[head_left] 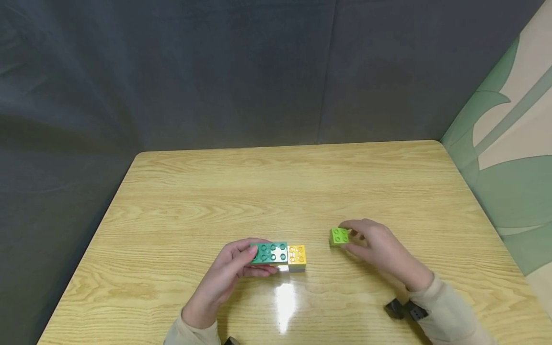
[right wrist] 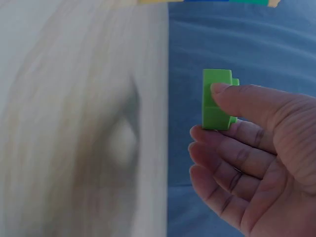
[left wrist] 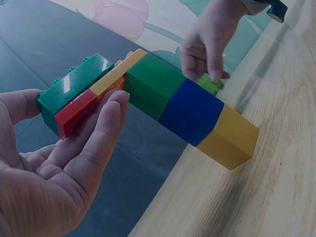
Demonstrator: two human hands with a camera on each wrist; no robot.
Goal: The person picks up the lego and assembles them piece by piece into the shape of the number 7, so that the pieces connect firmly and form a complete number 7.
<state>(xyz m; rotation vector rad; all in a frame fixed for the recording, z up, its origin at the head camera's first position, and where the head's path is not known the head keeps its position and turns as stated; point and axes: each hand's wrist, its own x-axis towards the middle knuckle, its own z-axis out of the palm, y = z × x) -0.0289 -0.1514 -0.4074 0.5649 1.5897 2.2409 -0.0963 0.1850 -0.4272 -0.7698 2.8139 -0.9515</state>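
Note:
My left hand (head_left: 235, 263) grips a toy brick assembly at its upper left end. A dark green brick (left wrist: 74, 91) tops that end, above a red brick (left wrist: 76, 114) and an orange-yellow brick (left wrist: 117, 74). From there a column runs down: a green block (left wrist: 154, 86), a blue block (left wrist: 191, 112) and a yellow block (left wrist: 230, 137) at the bottom. Between thumb and fingers, my right hand (head_left: 379, 244) pinches a small lime green brick (right wrist: 216, 98), its studs toward the palm in the right wrist view. This brick is apart from the assembly, to its right.
The wooden table (head_left: 194, 191) spreads beneath both hands. A dark cloth (head_left: 237, 72) hangs behind it, and a leaf-patterned fabric (head_left: 513, 201) borders the right side. A small black device (head_left: 417, 311) is at the right wrist.

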